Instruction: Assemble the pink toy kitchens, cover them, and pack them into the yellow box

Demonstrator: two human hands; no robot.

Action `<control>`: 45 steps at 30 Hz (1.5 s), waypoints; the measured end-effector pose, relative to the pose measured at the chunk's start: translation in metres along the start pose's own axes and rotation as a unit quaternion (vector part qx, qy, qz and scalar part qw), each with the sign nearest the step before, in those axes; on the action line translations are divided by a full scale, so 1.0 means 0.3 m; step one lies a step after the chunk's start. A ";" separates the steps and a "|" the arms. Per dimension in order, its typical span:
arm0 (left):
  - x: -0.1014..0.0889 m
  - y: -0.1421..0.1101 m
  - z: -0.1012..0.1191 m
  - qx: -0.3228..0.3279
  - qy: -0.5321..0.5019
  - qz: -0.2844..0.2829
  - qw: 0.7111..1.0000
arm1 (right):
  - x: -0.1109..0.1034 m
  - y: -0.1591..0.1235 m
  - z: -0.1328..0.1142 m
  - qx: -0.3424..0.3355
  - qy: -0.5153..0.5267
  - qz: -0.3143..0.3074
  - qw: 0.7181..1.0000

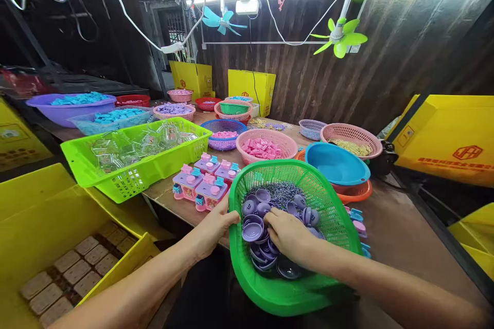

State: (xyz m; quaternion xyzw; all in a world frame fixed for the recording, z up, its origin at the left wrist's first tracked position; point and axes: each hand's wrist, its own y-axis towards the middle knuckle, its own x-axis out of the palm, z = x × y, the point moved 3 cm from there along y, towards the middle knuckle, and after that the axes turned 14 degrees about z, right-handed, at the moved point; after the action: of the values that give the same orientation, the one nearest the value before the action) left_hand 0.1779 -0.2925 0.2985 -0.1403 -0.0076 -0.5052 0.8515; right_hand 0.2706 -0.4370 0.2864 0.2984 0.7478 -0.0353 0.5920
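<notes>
A green mesh basket (332,200) tilts toward me at the table's near edge, holding several small purple toy plates and cups (257,226). My left hand (218,223) grips the basket's left rim, fingers curled over it. Inside the basket, my right hand (287,234) lies knuckles up among the purple pieces; whether its bent fingers hold one is hidden. Several pink and purple toy sets (204,182) with blue parts stand just left of the basket.
A lime crate (131,177) of clear plastic shells sits at left. Behind are a pink basket (264,139) of pink parts, a blue bowl (335,164), and more baskets. Yellow cartons (451,139) flank the table; an open one (46,226) lies at lower left.
</notes>
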 end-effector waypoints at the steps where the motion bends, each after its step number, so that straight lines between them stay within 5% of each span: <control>1: 0.008 0.003 0.006 0.009 -0.003 -0.001 1.000 | 0.003 0.001 0.000 -0.011 -0.014 0.003 1.000; 10: 0.056 0.141 0.026 0.054 0.031 -0.045 0.997 | 0.016 0.038 0.082 0.003 -0.090 -0.029 0.996; 19: 0.039 0.301 0.050 -0.018 0.035 -0.111 0.993 | -0.110 0.104 0.158 0.158 0.085 0.034 0.983; 21: 0.036 0.330 0.052 -0.029 0.032 -0.121 0.992 | -0.138 0.105 0.173 0.238 0.183 0.010 0.954; 24: 0.034 0.369 0.056 -0.035 0.022 -0.133 0.990 | -0.199 0.096 0.190 0.361 0.364 -0.030 0.858; 27: 0.023 0.405 0.057 -0.039 0.021 -0.128 0.991 | -0.301 0.114 0.237 0.374 0.461 -0.006 0.805; 29: 0.011 0.426 0.058 -0.044 0.020 -0.120 0.992 | -0.380 0.147 0.321 0.360 0.430 0.055 0.826; 33: -0.017 0.454 0.060 -0.046 0.023 -0.093 0.994 | -0.502 0.236 0.592 0.387 0.203 0.185 0.880; 38: -0.028 0.462 0.076 -0.020 0.026 -0.041 0.999 | -0.526 0.367 0.824 0.366 0.079 0.228 0.899; 40: -0.021 0.464 0.086 -0.021 0.030 -0.023 0.999 | -0.498 0.409 0.804 0.329 0.053 0.253 0.908; 42: -0.005 0.468 0.098 -0.017 0.027 -0.019 0.999 | -0.437 0.434 0.700 0.238 0.043 0.243 0.939; 45: 0.032 0.483 0.112 -0.008 0.026 -0.031 0.999 | -0.280 0.427 0.442 0.005 0.055 0.095 0.994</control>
State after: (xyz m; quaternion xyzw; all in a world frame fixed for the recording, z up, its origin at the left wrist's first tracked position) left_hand 0.3118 -0.2274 0.2987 -0.1334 0.0141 -0.5349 0.8342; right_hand 0.4579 -0.4198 0.3617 0.3729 0.7469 0.0336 0.5494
